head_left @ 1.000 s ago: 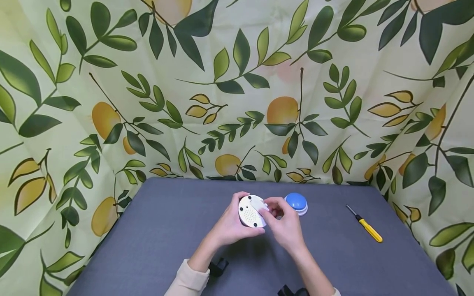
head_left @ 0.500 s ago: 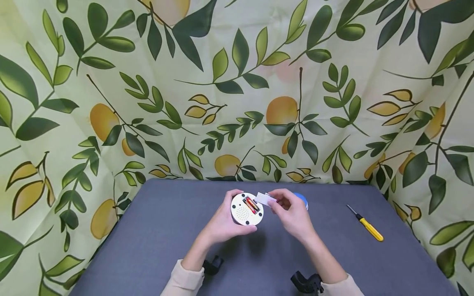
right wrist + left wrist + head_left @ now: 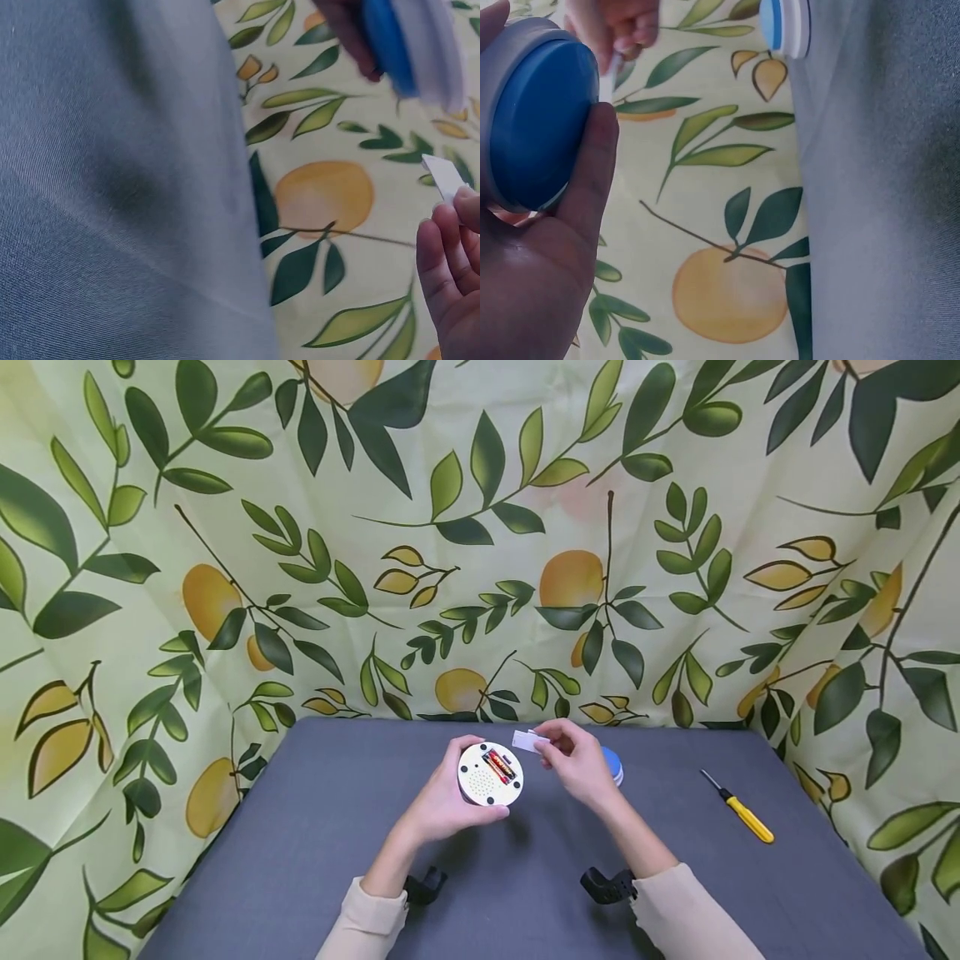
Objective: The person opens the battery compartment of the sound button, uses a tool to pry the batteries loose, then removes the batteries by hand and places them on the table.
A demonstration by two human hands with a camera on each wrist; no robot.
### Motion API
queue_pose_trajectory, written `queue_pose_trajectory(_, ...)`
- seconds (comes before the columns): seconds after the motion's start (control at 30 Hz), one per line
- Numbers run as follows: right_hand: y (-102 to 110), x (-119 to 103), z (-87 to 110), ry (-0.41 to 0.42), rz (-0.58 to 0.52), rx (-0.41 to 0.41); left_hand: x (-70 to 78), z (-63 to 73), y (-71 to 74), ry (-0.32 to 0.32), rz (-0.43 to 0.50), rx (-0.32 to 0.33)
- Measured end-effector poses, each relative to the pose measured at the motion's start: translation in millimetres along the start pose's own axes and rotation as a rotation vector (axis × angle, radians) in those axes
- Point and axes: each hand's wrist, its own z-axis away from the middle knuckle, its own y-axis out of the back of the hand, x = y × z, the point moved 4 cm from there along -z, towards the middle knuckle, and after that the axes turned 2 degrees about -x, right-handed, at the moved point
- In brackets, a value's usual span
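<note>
My left hand (image 3: 442, 802) grips a round white push button (image 3: 480, 787) by its rim, with the underside facing the head camera. Two red-and-black batteries (image 3: 497, 767) lie in its uncovered compartment. Speaker holes and dark feet show around them. In the left wrist view the blue dome (image 3: 546, 124) of this button faces away from the palm. To the right, my right hand (image 3: 579, 766) pinches a small white battery cover (image 3: 527, 741), held apart from the button. The right wrist view shows the cover (image 3: 444, 176) between thumb and fingers.
A second blue-and-white button (image 3: 613, 766) stands on the grey table (image 3: 345, 827), partly behind my right hand. Farther right lies a screwdriver with a yellow handle (image 3: 750, 821). Leaf-and-fruit patterned cloth (image 3: 480, 568) hangs behind and along the sides.
The cover has come off the button in my right hand, baring the batteries. My left hand has shifted slightly left with the button, and the cover has moved up and away from it.
</note>
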Motion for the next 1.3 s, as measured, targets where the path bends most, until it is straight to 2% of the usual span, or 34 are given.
queue_pose_trajectory(0.27,-14,28,-16.0,-0.063,0.011,-0.004,1.2,0.6,7.4,0.001,0.028,0.027)
queue_pose_trajectory(0.5,-30,51,-24.2,-0.118,0.032,-0.014,1.4,0.2,13.1,0.004,0.031,0.023)
queue_pose_trajectory(0.83,-51,83,-25.2,-0.179,0.174,-0.088,0.7,2.6,16.5,0.014,0.048,0.033)
queue_pose_trajectory(1.0,-54,90,-26.8,-0.166,0.237,-0.101,-0.2,2.9,18.5,0.002,0.057,0.038)
queue_pose_trajectory(1.17,-56,94,-27.5,-0.119,0.364,-0.160,-1.7,3.1,20.7,-0.002,0.063,0.049)
queue_pose_trajectory(1.3,-58,97,-28.1,-0.121,0.407,-0.189,-1.7,3.3,21.4,-0.001,0.058,0.047)
